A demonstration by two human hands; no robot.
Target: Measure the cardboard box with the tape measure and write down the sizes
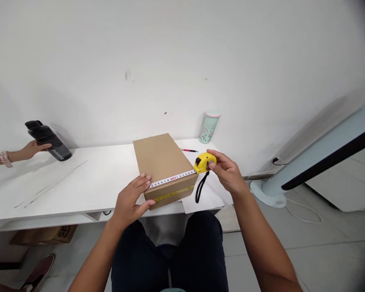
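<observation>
A closed brown cardboard box lies on the white table in front of me. A white measuring tape blade stretches across the box's near top edge. My left hand pins the blade's end at the box's left corner, fingers pressed on it and thumb against the front face. My right hand grips the yellow tape measure case at the box's right corner. A black wrist strap hangs from the case.
A red pen and a mint-green cup are behind the box. At the far left another person's hand holds a black bottle. A fan base stands on the floor at right. A cardboard box lies under the table.
</observation>
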